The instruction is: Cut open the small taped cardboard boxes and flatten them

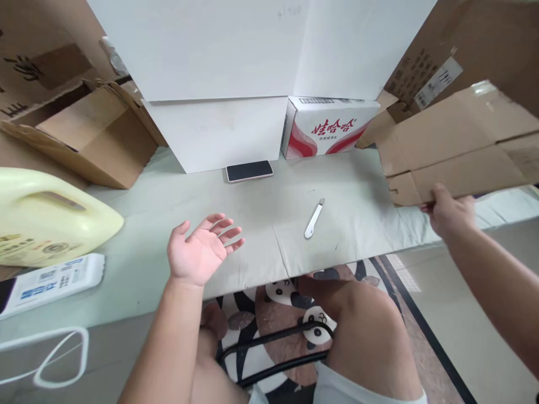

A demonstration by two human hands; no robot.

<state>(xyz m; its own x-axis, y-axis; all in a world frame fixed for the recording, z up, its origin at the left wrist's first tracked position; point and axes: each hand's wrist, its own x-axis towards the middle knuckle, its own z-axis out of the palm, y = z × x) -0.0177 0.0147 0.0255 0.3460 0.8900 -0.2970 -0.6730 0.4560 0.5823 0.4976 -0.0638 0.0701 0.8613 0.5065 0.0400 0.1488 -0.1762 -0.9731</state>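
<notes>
Pale green cloth (256,205) forms the work surface. Over its right end, a creased brown cardboard box (455,140) is being handled, the right hand (453,214) pinching its lower edge; moving it probably calls for firm support. A slim white utility knife (314,220) lies between that and the left hand (201,252), palm up, fingers loosely spread.

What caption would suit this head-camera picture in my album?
Right grip holding brown cardboard, left grip open with palm showing, white cutter lying on the table between them.
</notes>
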